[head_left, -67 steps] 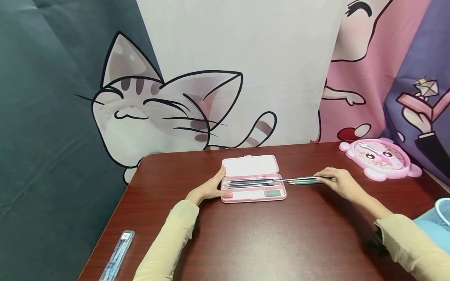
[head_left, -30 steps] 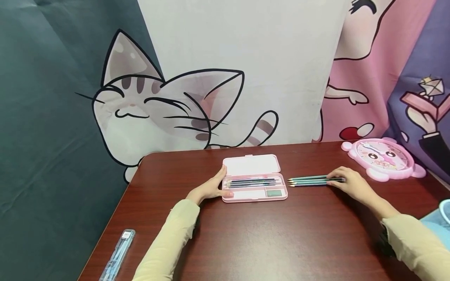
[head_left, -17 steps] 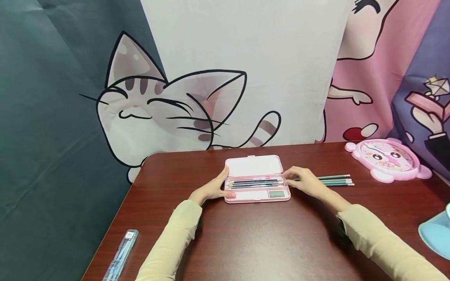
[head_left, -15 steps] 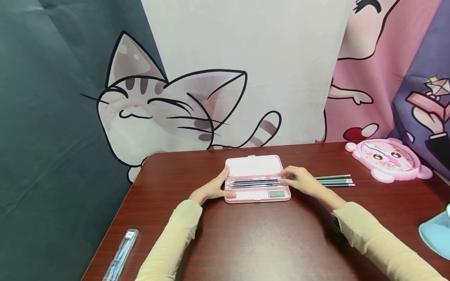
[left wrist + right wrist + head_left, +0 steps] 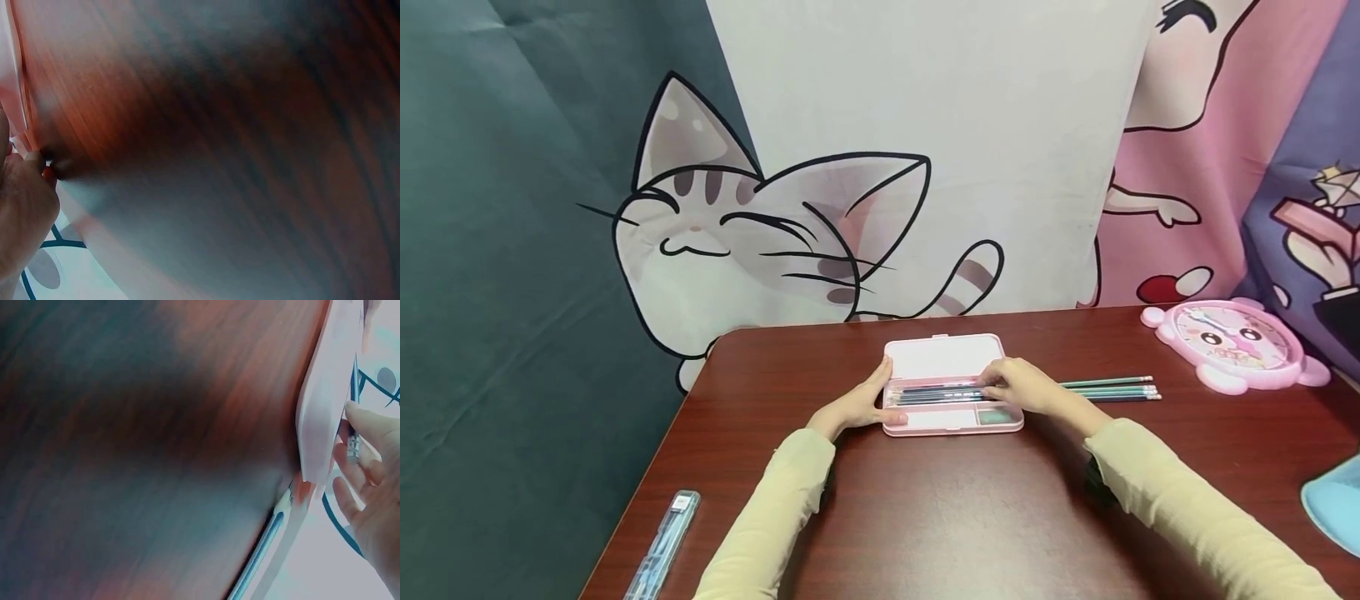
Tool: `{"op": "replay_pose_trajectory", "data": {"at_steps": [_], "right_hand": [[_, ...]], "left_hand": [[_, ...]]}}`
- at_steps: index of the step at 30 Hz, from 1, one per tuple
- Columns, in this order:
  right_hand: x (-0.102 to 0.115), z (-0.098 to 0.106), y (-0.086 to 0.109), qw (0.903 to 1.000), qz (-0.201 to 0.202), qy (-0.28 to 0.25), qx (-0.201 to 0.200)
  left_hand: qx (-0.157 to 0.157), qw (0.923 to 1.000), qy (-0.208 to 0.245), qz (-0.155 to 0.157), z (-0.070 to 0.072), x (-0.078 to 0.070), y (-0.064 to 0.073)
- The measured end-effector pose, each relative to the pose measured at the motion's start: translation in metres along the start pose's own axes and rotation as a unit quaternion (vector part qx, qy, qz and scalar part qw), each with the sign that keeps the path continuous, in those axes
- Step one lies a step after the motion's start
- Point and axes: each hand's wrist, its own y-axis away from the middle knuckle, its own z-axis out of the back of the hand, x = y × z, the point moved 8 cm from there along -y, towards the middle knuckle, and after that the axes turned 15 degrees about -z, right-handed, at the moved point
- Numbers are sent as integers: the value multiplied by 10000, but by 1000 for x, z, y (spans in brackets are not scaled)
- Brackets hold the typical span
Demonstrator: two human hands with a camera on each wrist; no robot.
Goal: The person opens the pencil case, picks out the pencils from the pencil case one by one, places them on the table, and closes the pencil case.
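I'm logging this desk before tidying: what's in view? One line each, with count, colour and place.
pencil case: 1, pink, open, far middle of table
held pencil: 1, dark with silvery end, over the case
inside pencils: several, mostly dark, case's far compartment
eraser-like block: 1, grey-green, case's near right compartment
loose pencils: at least three, greenish and dark, right of the case
clock: 1, pink, table's far right
narrow clear box: 1, bluish, table's near left
unidentified item: 1, light blue, right edge, cut off
table: 1, reddish brown, below
backdrop: count unclear, green, white, pink, purple, behind the table
sleeves: 2, cream, forearms
left hand: 1, bare, gripping the case's left end
right hand: 1, bare, pinching the held pencil
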Motion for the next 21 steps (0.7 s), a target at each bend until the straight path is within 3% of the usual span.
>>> {"op": "replay_pose_trajectory", "data": {"at_steps": [11,16,21], "right_hand": [[-30,36,22,9924,-414,-838,-804],[-55,58,46,9897,-475,-744,-1131],[-83,80,78,9864,-497,-427,-1507]], "left_hand": [[-39,9998,-113,-153,1,-1,1],[-95,9990,58,-442,2,-5,3],[-31,9995,28,-311,1,-4,1]]}}
